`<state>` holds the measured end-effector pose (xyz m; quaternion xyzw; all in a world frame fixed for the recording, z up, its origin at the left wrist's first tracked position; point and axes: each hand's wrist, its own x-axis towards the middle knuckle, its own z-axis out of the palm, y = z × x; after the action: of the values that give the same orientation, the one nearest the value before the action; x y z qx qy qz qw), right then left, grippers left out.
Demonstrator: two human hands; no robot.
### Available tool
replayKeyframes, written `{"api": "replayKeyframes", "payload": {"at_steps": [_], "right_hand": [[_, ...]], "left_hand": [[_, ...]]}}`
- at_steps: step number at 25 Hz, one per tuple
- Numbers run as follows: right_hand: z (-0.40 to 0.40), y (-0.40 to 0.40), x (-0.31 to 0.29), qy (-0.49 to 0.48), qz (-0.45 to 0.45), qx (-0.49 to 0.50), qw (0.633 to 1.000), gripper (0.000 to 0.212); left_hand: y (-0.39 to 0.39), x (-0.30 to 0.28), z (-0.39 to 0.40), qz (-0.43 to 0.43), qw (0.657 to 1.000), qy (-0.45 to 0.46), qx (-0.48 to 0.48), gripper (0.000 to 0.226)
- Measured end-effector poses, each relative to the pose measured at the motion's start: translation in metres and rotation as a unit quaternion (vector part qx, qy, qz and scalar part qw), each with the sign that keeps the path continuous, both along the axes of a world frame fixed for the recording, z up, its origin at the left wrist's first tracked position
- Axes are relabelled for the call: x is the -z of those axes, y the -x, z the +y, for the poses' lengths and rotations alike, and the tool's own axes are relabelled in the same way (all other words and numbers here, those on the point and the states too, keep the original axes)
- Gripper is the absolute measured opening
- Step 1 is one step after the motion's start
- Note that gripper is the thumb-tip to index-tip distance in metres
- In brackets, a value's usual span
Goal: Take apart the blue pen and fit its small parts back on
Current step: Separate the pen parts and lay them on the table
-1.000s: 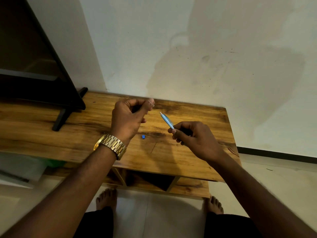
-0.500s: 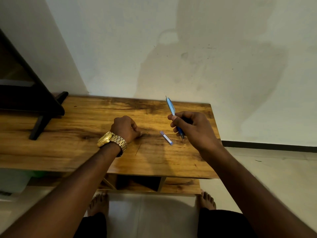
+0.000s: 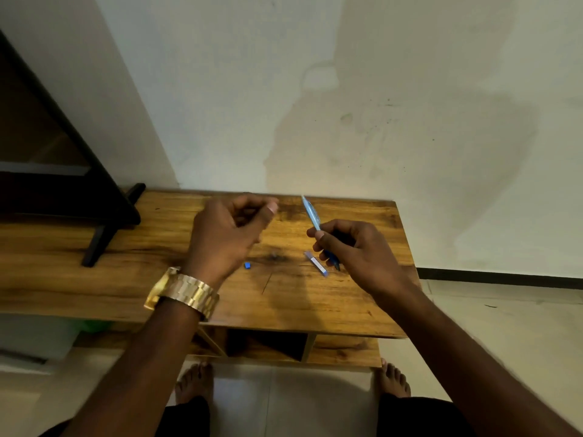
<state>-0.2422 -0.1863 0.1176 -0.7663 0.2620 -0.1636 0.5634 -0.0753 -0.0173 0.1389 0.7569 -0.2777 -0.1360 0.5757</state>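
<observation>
My right hand (image 3: 353, 250) grips the blue pen (image 3: 311, 213) low on its barrel, with the light blue upper end pointing up and away over the wooden table (image 3: 56, 279). A slim pale part with a blue end (image 3: 316, 263) lies on the table just left of that hand. A tiny blue piece (image 3: 247, 265) rests on the wood below my left hand (image 3: 230, 234). The left hand is lifted above the table with thumb pressed to curled fingers, and nothing shows between them. A gold watch (image 3: 183, 293) sits on that wrist.
A dark TV (image 3: 47, 184) on black legs (image 3: 94, 244) stands at the table's left end. A pale wall (image 3: 347, 105) runs right behind the table. A lower shelf (image 3: 340, 351) sits under the top, and my bare feet (image 3: 195, 383) are on the tiled floor.
My left hand has risen from the tabletop, uncovering the tiny blue piece. The right hand still holds the pen in much the same pose. The slim pale part stays on the table.
</observation>
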Motion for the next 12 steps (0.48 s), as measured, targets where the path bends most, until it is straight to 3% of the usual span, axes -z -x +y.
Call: {"api": "replayKeyframes", "payload": {"at_steps": [2, 12], "right_hand": [[0.009, -0.002, 0.001, 0.018, 0.011, -0.025, 0.999, 0.02], [0.017, -0.006, 0.006, 0.101, 0.036, -0.058, 0.993, 0.022]], "left_hand": [[0.02, 0.007, -0.004, -0.034, 0.999, -0.022, 0.002, 0.016], [0.002, 0.027, -0.006, 0.039, 0.998, 0.045, -0.017, 0.014]]}}
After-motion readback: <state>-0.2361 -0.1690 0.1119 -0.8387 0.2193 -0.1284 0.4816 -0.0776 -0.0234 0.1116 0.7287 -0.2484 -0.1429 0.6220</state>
